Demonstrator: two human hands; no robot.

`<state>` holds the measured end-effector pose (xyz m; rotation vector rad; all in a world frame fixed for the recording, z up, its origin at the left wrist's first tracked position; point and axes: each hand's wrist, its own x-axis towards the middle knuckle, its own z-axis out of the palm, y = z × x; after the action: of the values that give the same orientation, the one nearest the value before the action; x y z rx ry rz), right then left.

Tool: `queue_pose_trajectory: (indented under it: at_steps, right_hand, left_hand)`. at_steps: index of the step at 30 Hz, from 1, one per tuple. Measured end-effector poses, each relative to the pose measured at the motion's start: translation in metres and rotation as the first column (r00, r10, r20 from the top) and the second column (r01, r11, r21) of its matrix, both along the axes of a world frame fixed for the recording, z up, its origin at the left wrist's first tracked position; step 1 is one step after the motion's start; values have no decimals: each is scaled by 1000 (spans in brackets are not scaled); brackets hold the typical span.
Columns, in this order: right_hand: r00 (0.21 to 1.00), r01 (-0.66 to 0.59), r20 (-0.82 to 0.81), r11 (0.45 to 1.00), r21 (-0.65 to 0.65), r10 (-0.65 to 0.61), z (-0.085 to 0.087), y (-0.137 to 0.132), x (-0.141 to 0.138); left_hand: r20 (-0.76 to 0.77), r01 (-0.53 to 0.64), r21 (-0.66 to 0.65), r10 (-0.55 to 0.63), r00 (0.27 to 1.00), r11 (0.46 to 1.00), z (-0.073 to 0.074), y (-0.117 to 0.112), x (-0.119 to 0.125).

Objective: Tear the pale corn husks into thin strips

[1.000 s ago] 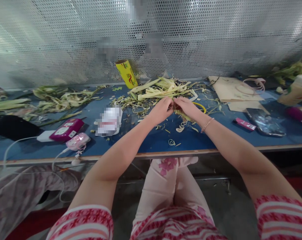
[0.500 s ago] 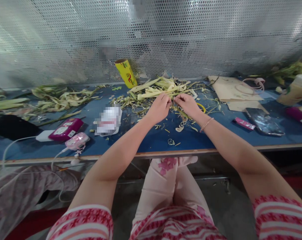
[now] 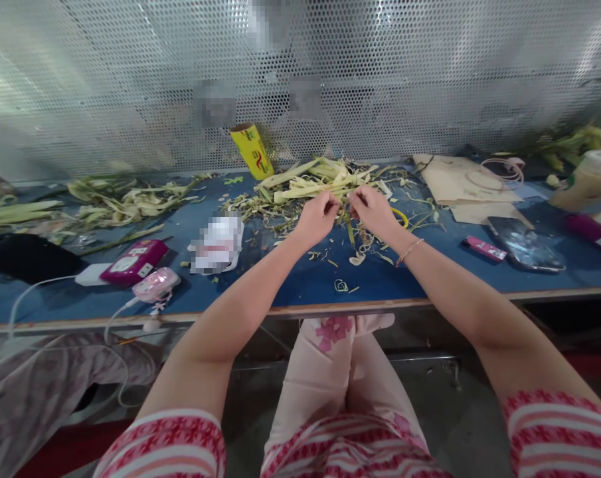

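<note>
My left hand is closed in a pinch at the front of a heap of pale green plant stalks and leaves. Whatever lies between its fingertips is too small to make out. Just to its right, my right hand also pinches, its fingertips a short way from the left ones. A thin green strip shows below the right fingertips; whether it is held I cannot tell. Near that wrist a yellow ring is partly hidden. Small plant scraps are scattered in front.
A yellow tube leans against the perforated metal screen. On the blue table are a white packet, a magenta power bank, a phone, brown paper and a drink cup. Another person's leg shows left.
My fingertips have drawn slightly apart, and a thin green strip now shows below the right ones. The view has shifted a little.
</note>
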<state>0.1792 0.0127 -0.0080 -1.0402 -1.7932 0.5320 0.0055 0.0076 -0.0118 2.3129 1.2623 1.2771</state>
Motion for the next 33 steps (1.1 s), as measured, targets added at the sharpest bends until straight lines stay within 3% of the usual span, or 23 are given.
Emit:
queue_pose_trajectory:
  at_steps: [8, 16, 23, 28, 33]
  right_hand:
    - [997, -21, -78, 996, -91, 14, -4, 6, 1]
    - [994, 55, -86, 986, -160, -70, -5, 15, 4]
    - [990, 106, -74, 984, -144, -118, -7, 19, 4]
    - [990, 125, -54, 984, -127, -133, -8, 25, 4]
    - [972, 233, 18, 970, -72, -232, -6, 25, 0]
  left_hand:
    - [-135, 55, 58, -46, 990, 997, 3, -1, 0]
    - [-138, 61, 23, -57, 989, 998, 8, -4, 0]
    - [-85, 122, -156, -137, 987, 980, 9, -4, -1]
    - [103, 231, -366, -207, 973, 902, 7, 0, 2]
    - [111, 222, -351, -195, 975, 910, 3, 1, 6]
